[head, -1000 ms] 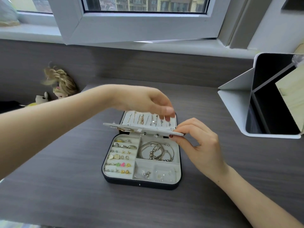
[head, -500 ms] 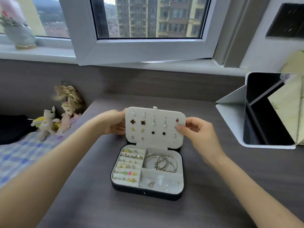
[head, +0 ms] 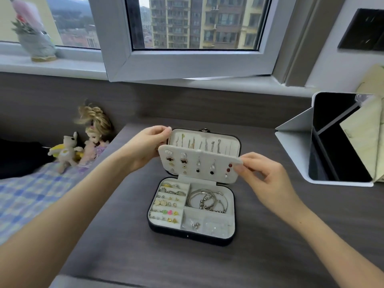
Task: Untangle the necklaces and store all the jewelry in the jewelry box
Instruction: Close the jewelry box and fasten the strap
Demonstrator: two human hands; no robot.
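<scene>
A black jewelry box (head: 188, 236) with pale lining lies open in the middle of the desk. Its tray holds rings and ear studs (head: 168, 201) at the left and silver bangles (head: 207, 201) at the right. Several necklaces (head: 204, 144) hang in the raised lid (head: 236, 142). A white earring panel (head: 199, 168) tilts forward from the lid, studded with earrings. My left hand (head: 148, 148) grips the lid's upper left corner. My right hand (head: 264, 179) pinches the panel's upper right corner.
A white open-fronted organizer (head: 295, 138) with dark compartments stands at the right. A doll (head: 94, 134) and a plush toy (head: 66, 151) sit at the left by a checked cloth (head: 25, 196). An open window sash (head: 187, 65) overhangs the desk's back.
The earring panel went from nearly flat over the tray to upright, and now leans forward from the lid, baring the necklaces. My left hand shifted from above the panel to the lid's left corner.
</scene>
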